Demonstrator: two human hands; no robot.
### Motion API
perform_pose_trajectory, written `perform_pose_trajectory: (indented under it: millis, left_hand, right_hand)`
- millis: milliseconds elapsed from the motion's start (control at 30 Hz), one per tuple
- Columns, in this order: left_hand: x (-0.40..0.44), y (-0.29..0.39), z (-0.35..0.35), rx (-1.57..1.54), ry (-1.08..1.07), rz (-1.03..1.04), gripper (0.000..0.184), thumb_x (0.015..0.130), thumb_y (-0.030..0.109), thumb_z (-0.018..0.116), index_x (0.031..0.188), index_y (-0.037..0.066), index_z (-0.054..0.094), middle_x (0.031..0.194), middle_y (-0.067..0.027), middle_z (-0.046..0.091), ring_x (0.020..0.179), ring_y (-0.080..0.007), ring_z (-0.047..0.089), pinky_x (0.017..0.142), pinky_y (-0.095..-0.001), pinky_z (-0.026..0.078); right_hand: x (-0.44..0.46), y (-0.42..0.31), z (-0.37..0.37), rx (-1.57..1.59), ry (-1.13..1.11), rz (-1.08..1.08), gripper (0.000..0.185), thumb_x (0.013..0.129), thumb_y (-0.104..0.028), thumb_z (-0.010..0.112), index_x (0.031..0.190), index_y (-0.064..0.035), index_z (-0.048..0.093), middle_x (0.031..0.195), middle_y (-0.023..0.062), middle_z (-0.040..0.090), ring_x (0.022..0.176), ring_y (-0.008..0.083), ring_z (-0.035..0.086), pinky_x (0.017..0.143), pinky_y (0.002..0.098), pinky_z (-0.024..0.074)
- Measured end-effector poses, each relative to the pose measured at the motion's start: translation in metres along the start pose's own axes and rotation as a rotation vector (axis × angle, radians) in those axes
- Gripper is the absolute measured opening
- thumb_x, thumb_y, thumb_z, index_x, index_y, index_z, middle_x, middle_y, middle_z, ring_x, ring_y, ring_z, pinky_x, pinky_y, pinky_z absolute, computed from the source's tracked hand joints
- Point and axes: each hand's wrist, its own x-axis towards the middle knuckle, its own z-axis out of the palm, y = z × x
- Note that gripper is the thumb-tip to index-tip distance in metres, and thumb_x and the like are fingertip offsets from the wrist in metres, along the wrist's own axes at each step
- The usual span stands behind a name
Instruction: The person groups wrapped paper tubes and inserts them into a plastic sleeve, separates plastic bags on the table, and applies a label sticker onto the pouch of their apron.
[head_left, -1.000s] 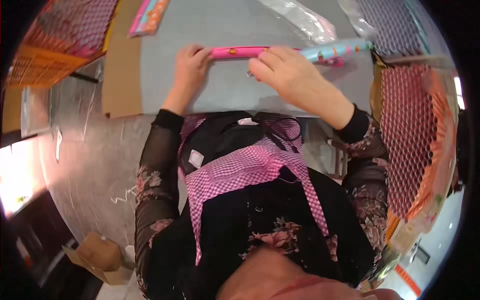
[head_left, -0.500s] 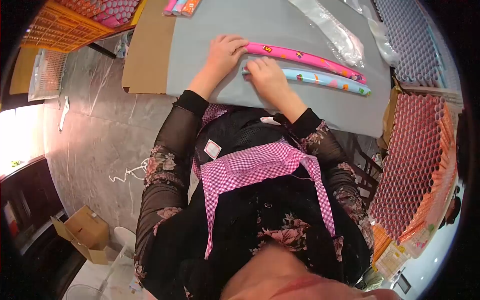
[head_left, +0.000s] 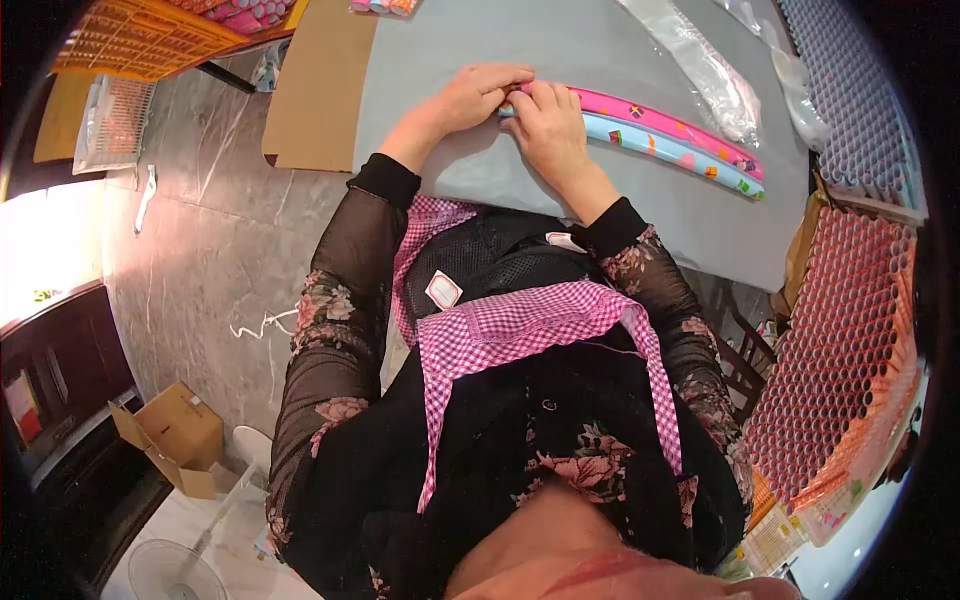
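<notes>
The grey tabletop (head_left: 480, 40) is filling the upper part of the frame, and at the right edge a large red stack of tube ends (head_left: 840, 350) is standing beside it. On the tabletop, in the upper middle and toward the upper right, a light blue tube (head_left: 665, 151) and a pink tube (head_left: 660, 118) are lying side by side, the pink one on the upper side. Their long axes are running almost parallel, from the hands in the upper centre, sloping down toward the right, and their free ends are pointing right and a little downward in the frame. Both are looking light and rather flexible, with a glossy skin which is probably making them slippery and easy to crease, so I am judging that a gentle hold around the left part, with a second support nearer the middle, is suiting them best. The right hand (head_left: 550, 125) is having its grip around the left part of both tubes, with fingers curling over them. The left hand (head_left: 470, 98) is bending in at the left ends, but its fingertips are hiding, so I am not able to tell whether its grip is closing on anything.
</notes>
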Motion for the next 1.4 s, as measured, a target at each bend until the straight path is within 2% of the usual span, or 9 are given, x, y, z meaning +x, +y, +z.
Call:
perform_pose_trajectory:
  millis: [67,133,233,433,667,900,1100,1300,1400]
  left_hand:
    - [0.0,0.004,-0.005,-0.071,-0.019,-0.022,0.035,0.087,0.009,0.052,0.121,0.005,0.063,0.117,-0.0123,0.066,0.108,-0.0299,0.06,0.096,-0.0375,0.046]
    - [0.0,0.011,-0.016,-0.039,-0.213,-0.187,0.051,0.085,0.007,0.051,0.136,0.004,0.051,0.125,-0.0111,0.057,0.104,-0.0208,0.056,0.092,-0.0303,0.045]
    - [-0.001,0.024,-0.021,0.106,-0.283,-0.12,0.061,0.081,0.018,0.059,0.139,0.006,0.046,0.125,-0.0099,0.054,0.104,-0.0223,0.054,0.094,-0.032,0.043]
    - [-0.005,0.03,-0.013,0.284,-0.234,0.044,0.073,0.07,0.024,0.074,0.136,0.007,0.048,0.124,-0.0097,0.057,0.111,-0.028,0.05,0.1,-0.0379,0.039]
    - [-0.003,0.036,-0.01,0.213,-0.263,-0.081,0.069,0.072,0.026,0.078,0.133,0.006,0.051,0.124,-0.0101,0.059,0.114,-0.029,0.051,0.1,-0.0401,0.04]
    - [-0.001,0.025,-0.007,0.185,-0.262,0.143,0.062,0.075,0.019,0.074,0.131,0.005,0.052,0.126,-0.0135,0.057,0.119,-0.0326,0.05,0.102,-0.042,0.038]
    - [-0.004,0.025,-0.006,0.19,-0.191,0.077,0.062,0.074,0.018,0.073,0.131,0.007,0.052,0.124,-0.0111,0.059,0.114,-0.032,0.052,0.1,-0.0402,0.038]
    - [-0.007,0.022,-0.009,0.314,-0.254,0.062,0.067,0.077,0.017,0.073,0.137,0.005,0.046,0.129,-0.0165,0.055,0.118,-0.0333,0.051,0.102,-0.0414,0.039]
    - [-0.007,0.015,-0.01,0.302,-0.236,0.102,0.064,0.079,0.019,0.071,0.137,0.008,0.046,0.134,-0.0137,0.052,0.123,-0.0324,0.047,0.112,-0.0468,0.027]
  right_hand:
    - [-0.001,0.001,0.001,-0.004,0.002,0.007,0.042,0.069,-0.016,0.076,0.105,-0.0049,0.058,0.102,0.0106,0.057,0.097,0.0322,0.053,0.084,0.0445,0.0422]
    - [-0.001,0.003,0.0,0.072,-0.006,0.008,0.043,0.07,-0.012,0.074,0.109,-0.0055,0.056,0.107,0.012,0.057,0.099,0.0339,0.053,0.085,0.0443,0.0422]
    - [0.0,0.008,-0.008,0.145,-0.048,-0.032,0.042,0.072,-0.005,0.07,0.112,-0.0054,0.054,0.109,0.0144,0.057,0.101,0.0358,0.053,0.087,0.045,0.042]
    - [0.0,0.019,-0.01,0.28,-0.058,-0.043,0.035,0.072,0.002,0.066,0.104,-0.0037,0.052,0.103,0.0168,0.055,0.099,0.0379,0.053,0.086,0.0451,0.0438]
    - [0.003,0.017,-0.006,0.372,-0.06,-0.035,0.031,0.073,0.006,0.062,0.102,0.0004,0.052,0.111,0.0191,0.057,0.103,0.0396,0.054,0.087,0.0438,0.0463]
    - [0.003,0.019,-0.005,0.347,0.005,-0.069,0.019,0.08,-0.005,0.056,0.097,0.0012,0.054,0.111,0.0187,0.059,0.105,0.038,0.057,0.088,0.0417,0.0471]
    - [-0.013,0.027,-0.022,0.262,-0.042,-0.076,0.024,0.078,-0.007,0.06,0.101,-0.0036,0.055,0.108,0.014,0.059,0.099,0.0338,0.058,0.085,0.0426,0.0465]
    - [-0.039,0.052,-0.061,0.08,-0.075,0.049,0.04,0.074,-0.011,0.072,0.111,-0.0072,0.058,0.111,0.0115,0.059,0.104,0.0317,0.055,0.089,0.0437,0.0444]
    - [-0.068,0.076,-0.097,0.049,0.01,0.189,0.04,0.076,-0.013,0.072,0.113,-0.0051,0.06,0.115,0.0126,0.06,0.111,0.0321,0.053,0.095,0.0431,0.0423]
